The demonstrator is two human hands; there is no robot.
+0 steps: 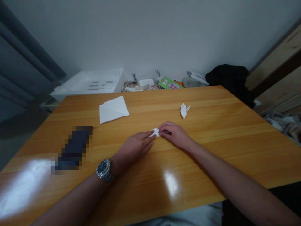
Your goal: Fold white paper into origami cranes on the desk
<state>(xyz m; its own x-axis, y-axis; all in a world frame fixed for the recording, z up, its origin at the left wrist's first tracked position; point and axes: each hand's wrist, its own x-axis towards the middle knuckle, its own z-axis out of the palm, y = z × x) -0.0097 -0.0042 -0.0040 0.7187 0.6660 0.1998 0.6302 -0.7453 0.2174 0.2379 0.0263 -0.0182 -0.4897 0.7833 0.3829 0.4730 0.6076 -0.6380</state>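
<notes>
A small piece of folded white paper (155, 132) lies on the wooden table between my two hands. My left hand (138, 145), with a metal watch (103, 169) on its wrist, rests with fingers stretched out, their tips pressing the paper's left side against the tabletop. At the paper's right edge, my right hand (175, 134) has its thumb and fingers pinched on it. Farther back to the right sits a folded white paper figure (183, 110), apart from both hands. The fold details of the paper under my fingers are partly hidden.
Several white paper sheets (114, 109) lie stacked at the back left of the table (207, 125). A pixelated dark object (76, 147) is on the left. Beyond the far edge are a white foam tray (94, 81), a green booklet (169, 83) and a black cloth (228, 78).
</notes>
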